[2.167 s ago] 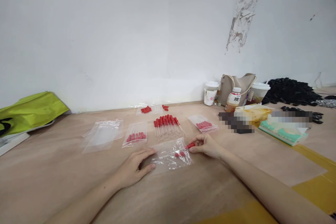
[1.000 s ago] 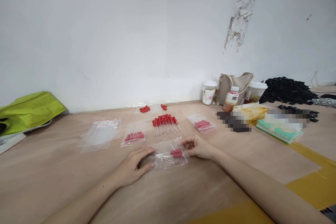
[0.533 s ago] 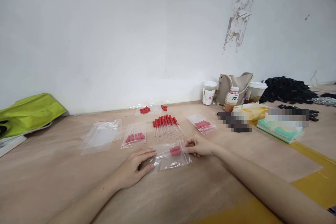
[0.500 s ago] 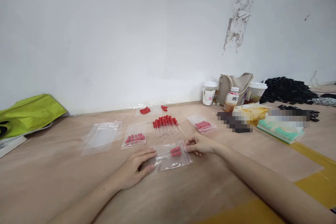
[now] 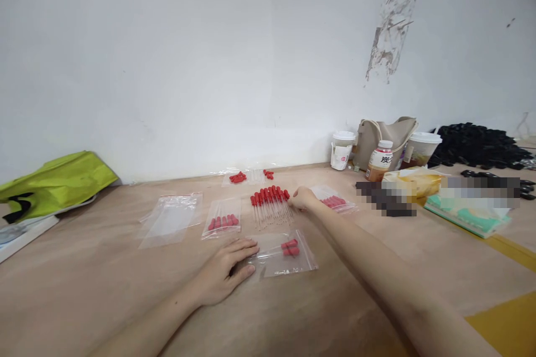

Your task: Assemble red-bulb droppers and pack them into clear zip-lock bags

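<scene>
My left hand (image 5: 228, 268) lies on the table with its fingers apart, fingertips on the left end of a clear zip bag (image 5: 272, 272). Two droppers (image 5: 290, 247) with red bulbs and clear stems lie inside that bag. Farther back, my right hand (image 5: 304, 199) is at the right end of a row of loose droppers (image 5: 270, 196). Its fingers are pinched at the red bulb of the outermost dropper, though the fingertips are partly hidden. Filled zip bags of droppers lie to the left (image 5: 221, 222) and, partly behind my right wrist, to the right (image 5: 335, 202).
Flat unfilled bags (image 5: 171, 217) lie at left, near a yellow-green bag (image 5: 62, 184). Small red pieces (image 5: 238, 177) lie by the wall. At right are a lidded cup (image 5: 341, 153), a bottle (image 5: 380, 162), a beige bag (image 5: 393, 129), a tissue pack (image 5: 464, 215) and black parts (image 5: 477, 145).
My right hand has let go of the zip bag's right edge and moved back to the loose droppers. My left hand stays at the bag. The view has shifted slightly.
</scene>
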Available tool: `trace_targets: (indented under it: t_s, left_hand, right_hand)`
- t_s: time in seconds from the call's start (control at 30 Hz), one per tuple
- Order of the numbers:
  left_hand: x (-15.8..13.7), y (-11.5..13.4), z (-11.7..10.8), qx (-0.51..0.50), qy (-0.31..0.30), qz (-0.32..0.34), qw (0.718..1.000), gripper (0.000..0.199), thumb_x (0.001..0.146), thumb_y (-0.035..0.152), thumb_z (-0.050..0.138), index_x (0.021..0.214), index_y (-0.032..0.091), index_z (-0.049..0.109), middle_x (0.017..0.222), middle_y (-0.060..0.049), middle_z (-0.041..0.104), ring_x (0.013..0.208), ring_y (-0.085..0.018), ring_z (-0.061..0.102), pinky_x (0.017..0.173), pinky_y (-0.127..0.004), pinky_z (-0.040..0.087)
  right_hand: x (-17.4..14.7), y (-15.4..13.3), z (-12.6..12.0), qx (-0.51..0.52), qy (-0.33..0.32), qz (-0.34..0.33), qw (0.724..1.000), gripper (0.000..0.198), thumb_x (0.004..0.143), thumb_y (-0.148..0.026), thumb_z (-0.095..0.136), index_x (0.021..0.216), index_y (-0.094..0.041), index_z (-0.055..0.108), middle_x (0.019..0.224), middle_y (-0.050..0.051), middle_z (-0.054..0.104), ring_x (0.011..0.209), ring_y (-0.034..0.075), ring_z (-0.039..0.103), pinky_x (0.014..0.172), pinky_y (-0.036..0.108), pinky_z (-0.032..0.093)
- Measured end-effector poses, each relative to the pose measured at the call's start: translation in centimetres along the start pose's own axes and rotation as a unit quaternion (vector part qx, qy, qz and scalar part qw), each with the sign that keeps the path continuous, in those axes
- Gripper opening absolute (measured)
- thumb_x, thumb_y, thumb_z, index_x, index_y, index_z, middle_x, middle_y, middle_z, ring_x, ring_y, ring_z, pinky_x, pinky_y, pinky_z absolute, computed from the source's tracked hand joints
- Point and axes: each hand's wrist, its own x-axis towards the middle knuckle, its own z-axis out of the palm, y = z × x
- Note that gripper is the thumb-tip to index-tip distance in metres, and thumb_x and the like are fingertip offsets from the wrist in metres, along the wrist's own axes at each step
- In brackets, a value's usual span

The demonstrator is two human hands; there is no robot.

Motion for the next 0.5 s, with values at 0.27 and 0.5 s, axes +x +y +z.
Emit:
trace_targets:
  t_s: [0.27,0.5]
  left_hand:
    - [0.0,0.1,0.1,-0.006,0.008,0.002,1.000,0.037,0.088,0.035,0.042,0.124,0.027,0.046,0.127,-0.003,0.048,0.119,-0.020,0.040,0.099,-0.040,0.033]
    - [0.0,-0.1,0.1,-0.014,0.009,0.001,1.000,0.037,0.087,0.035,0.043,0.123,0.027,0.046,0.128,-0.004,0.047,0.118,-0.022,0.041,0.099,-0.044,0.032]
  right_hand:
    - [-0.6,-0.6,-0.9,0.167,-0.063,0.061,0.982,0.024,0.049,-0.002,0.061,0.071,-0.013,0.059,0.036,-0.002,0.047,0.037,0.015,0.050,0.040,0.028,0.043]
    - [-5.8,1.3,-4.0,0.364,-0.057,-0.023,0.929,0.060,0.056,-0.011,0.063,0.110,-0.024,0.041,0.053,-0.010,0.050,0.049,0.011,0.057,0.054,0.026,0.050]
